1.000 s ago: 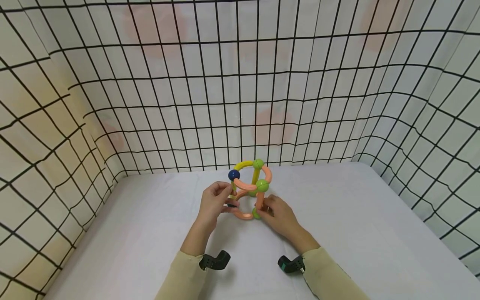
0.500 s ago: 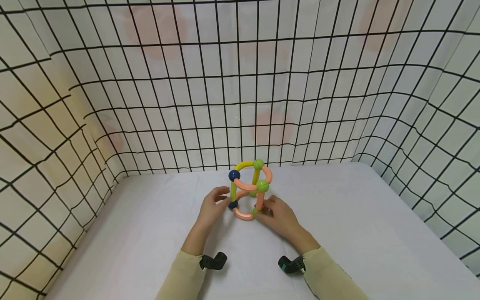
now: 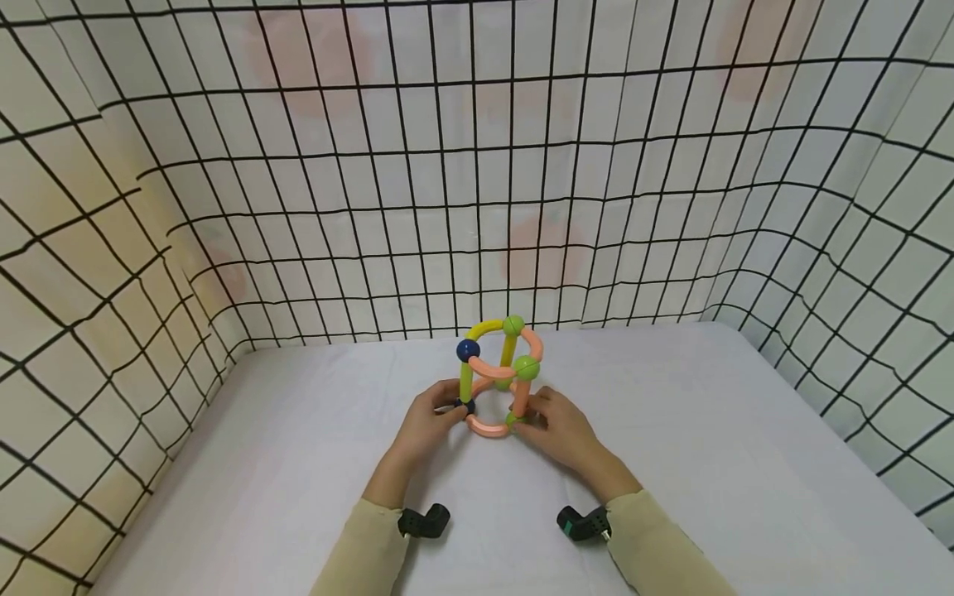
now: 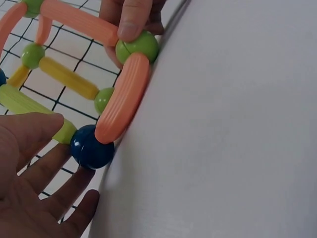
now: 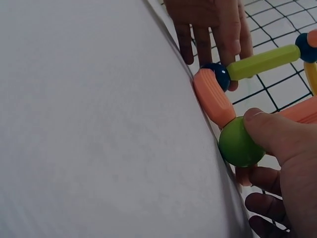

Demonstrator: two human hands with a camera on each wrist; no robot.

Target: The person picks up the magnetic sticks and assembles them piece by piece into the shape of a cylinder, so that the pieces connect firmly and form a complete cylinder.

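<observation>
A toy frame of curved rods and balls [image 3: 495, 377] stands upright mid-table, orange and yellow-green rods joined by green and dark blue balls. My left hand [image 3: 447, 410] pinches its lower dark blue ball [image 3: 465, 406], thumb on the yellow-green rod [image 4: 62, 133] above the ball [image 4: 91, 147], fingers beneath it. My right hand [image 3: 531, 416] pinches the lower green ball [image 3: 511, 422], and the thumb presses on that ball [image 5: 238, 142] in the right wrist view. An orange curved rod [image 3: 488, 428] lies on the table between the two balls.
The white table [image 3: 708, 430] is walled on the left, back and right by pale cloth with a black grid [image 3: 477, 182]. Black wrist cameras [image 3: 425, 521] sit on both cream sleeves near the front edge.
Half a second ago my left hand was off the frame with fingers spread; now it is back, pinching the lower blue ball. The right hand kept its hold on the green ball.
</observation>
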